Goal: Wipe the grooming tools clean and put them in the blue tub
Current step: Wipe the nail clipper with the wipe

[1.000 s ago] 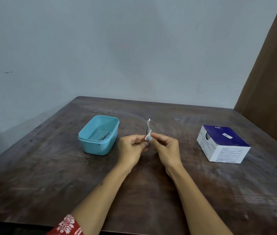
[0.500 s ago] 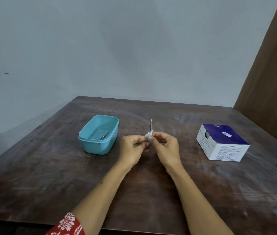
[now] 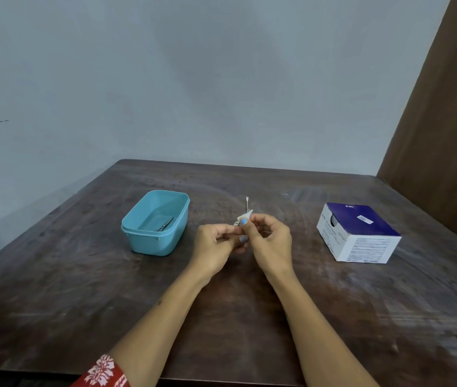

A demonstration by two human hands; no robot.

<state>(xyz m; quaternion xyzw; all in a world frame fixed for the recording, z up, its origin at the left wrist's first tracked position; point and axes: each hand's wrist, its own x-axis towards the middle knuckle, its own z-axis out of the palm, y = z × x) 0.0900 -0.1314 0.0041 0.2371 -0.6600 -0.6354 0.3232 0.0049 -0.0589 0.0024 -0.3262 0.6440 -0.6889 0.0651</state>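
Observation:
Above the middle of the table my left hand (image 3: 216, 244) pinches the lower end of a thin metal grooming tool (image 3: 247, 203), whose tip sticks up past the fingers. My right hand (image 3: 270, 241) pinches a small white wipe (image 3: 244, 216) wrapped round the tool's shaft. The blue tub (image 3: 154, 236) stands to the left of my hands, apart from them. A small metal tool (image 3: 166, 224) lies on its floor.
A blue and white cardboard box (image 3: 358, 233) sits on the dark wooden table (image 3: 82, 289) to the right. A grey wall stands behind the table and a brown panel (image 3: 445, 135) rises at the right edge.
The wipe in my right hand has slid along the tool's shaft, and less of the metal shows above my fingers. Both hands have stayed in about the same place.

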